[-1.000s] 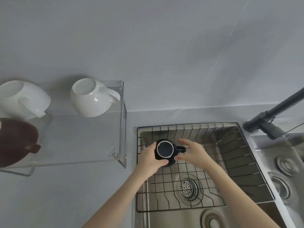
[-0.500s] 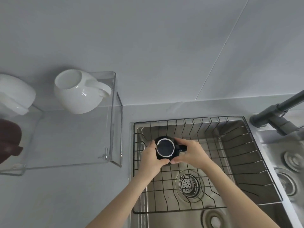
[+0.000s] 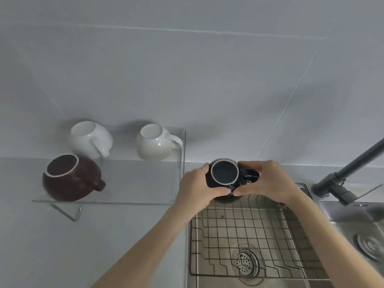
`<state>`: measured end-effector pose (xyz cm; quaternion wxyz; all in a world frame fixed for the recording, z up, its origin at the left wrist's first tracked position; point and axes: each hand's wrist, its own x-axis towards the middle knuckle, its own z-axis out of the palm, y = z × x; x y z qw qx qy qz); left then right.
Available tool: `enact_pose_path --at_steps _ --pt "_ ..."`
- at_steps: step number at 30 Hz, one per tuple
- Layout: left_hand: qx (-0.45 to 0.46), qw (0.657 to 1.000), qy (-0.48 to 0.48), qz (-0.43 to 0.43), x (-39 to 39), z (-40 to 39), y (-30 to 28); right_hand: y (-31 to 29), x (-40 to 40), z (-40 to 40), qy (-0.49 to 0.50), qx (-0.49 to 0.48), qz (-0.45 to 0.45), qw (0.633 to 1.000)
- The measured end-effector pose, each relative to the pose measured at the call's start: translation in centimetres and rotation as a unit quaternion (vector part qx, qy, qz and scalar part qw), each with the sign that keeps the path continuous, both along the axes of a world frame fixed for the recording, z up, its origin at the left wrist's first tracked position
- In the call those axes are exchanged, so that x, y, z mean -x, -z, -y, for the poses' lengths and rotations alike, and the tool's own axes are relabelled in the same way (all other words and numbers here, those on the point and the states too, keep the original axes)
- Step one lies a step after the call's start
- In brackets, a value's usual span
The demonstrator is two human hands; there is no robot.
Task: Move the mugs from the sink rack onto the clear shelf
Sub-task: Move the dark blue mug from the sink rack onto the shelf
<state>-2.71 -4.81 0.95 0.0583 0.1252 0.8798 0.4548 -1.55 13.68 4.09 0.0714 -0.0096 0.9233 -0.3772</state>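
A dark blue mug is upside down, its base ring facing me, held in the air above the far edge of the wire sink rack. My left hand grips its left side and my right hand grips its right side by the handle. On the clear shelf to the left stand three upturned mugs: a brown mug at the front left, a white mug behind it and another white mug at the back right.
The steel sink with its round drain lies under the rack. A dark faucet rises at the right. A second basin is at the far right. Grey counter spreads below the shelf.
Both hands closed on the dark mug in the rack and lifted it up and toward the back edge of the sink. The view swung left, showing more of the shelf.
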Motion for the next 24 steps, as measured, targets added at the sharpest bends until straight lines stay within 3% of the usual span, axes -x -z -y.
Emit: enact_pose_path --at_steps 7,15,24 --pt "-0.034 0.999 -0.031 -0.019 0.4 8.5 -5.7 -5.2 1.5 7.7 -0.051 0.017 -0.05 0.997" --pt "0.007 0.999 -0.051 0.016 0.5 16.1 -4.7 -1.9 2.3 15.4 -0.068 0.035 -0.019 0.997" --pt "0.034 0.998 -0.042 0.043 0.9 17.1 -2.7 0.1 2.1 16.6 -0.062 0.046 -0.004 0.997"
